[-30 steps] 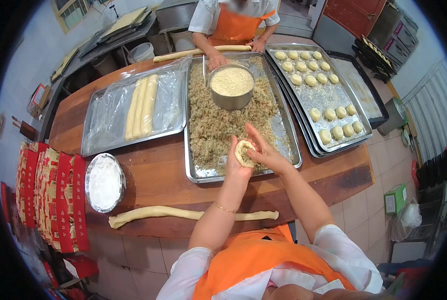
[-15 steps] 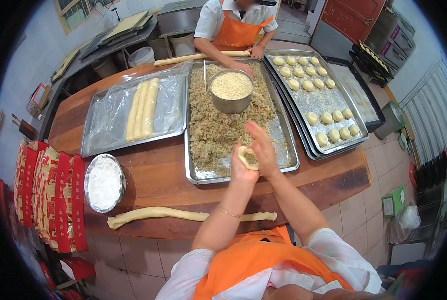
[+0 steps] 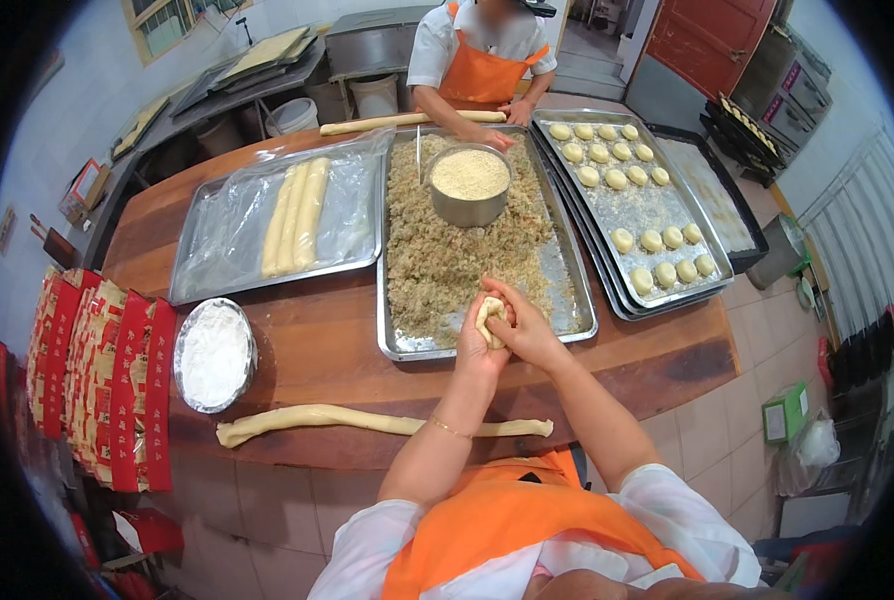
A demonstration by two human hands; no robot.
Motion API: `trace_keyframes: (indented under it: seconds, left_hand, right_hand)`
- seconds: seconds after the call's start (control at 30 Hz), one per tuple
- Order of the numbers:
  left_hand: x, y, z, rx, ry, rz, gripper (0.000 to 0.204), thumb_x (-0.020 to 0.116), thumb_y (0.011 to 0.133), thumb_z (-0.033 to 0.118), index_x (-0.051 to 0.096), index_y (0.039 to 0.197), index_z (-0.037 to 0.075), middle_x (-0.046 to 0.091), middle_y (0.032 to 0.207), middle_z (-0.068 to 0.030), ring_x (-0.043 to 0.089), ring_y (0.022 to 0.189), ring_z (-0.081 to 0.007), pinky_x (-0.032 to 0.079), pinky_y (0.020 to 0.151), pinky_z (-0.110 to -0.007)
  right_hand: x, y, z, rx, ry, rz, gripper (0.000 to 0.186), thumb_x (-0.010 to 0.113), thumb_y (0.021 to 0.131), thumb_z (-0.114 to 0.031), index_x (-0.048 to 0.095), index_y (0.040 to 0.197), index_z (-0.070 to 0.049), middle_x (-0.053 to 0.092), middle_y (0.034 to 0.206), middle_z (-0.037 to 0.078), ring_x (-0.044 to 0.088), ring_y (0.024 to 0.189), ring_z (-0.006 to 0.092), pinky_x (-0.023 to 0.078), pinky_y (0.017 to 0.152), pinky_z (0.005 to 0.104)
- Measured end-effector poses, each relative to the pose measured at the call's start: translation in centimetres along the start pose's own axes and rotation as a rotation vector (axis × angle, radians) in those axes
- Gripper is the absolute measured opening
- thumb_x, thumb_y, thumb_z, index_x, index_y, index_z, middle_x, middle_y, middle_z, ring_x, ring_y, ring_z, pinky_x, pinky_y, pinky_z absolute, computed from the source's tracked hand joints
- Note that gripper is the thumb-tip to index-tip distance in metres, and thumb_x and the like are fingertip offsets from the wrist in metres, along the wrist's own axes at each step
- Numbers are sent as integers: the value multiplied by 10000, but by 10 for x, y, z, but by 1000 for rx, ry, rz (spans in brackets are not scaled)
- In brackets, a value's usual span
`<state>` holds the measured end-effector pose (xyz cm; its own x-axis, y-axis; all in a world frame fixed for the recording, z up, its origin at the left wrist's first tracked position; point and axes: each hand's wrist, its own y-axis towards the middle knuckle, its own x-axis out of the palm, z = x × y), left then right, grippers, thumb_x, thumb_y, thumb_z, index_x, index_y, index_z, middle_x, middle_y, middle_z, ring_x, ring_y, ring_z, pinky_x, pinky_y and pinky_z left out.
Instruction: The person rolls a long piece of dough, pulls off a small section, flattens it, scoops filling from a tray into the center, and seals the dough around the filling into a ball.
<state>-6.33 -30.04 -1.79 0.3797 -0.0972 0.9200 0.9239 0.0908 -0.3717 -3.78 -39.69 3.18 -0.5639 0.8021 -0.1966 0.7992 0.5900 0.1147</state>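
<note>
My left hand (image 3: 475,345) cups a small piece of pale dough (image 3: 492,320) above the near end of a steel tray (image 3: 395,349) of crumbly brown-green filling (image 3: 437,275). My right hand (image 3: 524,330) is closed around the same dough, its fingers bent over the opening. A steel pot (image 3: 470,208) of pale grains stands in the filling. Below my hands, a long dough rope (image 3: 307,420) lies along the table's near edge.
A plastic-covered tray (image 3: 212,265) holds dough logs. Stacked trays (image 3: 676,200) carry several dough rounds. A bowl of white flour (image 3: 214,355) sits beside red packaging (image 3: 102,380). A co-worker in an orange apron (image 3: 479,70) stands opposite, one hand (image 3: 492,138) behind the pot.
My right hand's raised fingers have folded down over the dough, and the dough's ring now looks narrower. The co-worker opposite has shifted slightly to the right.
</note>
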Motion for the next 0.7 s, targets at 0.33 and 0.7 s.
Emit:
trace_keyframes:
  seconds: [0.33,0.7]
  left_hand:
    - [21,-43,6,-39,34,-152,296,515,1027,306,650,1137,67,687,1110,-86,661,1046,-225,568,896,-393]
    - [3,-39,0,95,94,39,208,612,971,354,643,1021,154,667,871,-22,663,760,-191,573,653,-341]
  right_hand:
    - [-12,-6,-8,101,150,-35,563,554,840,-1,535,1398,-69,600,1327,113,580,1214,221,448,1044,333]
    - [4,-18,-17,39,26,-233,661,632,842,-50,431,1472,-53,552,1343,85,535,1215,156,447,1018,299]
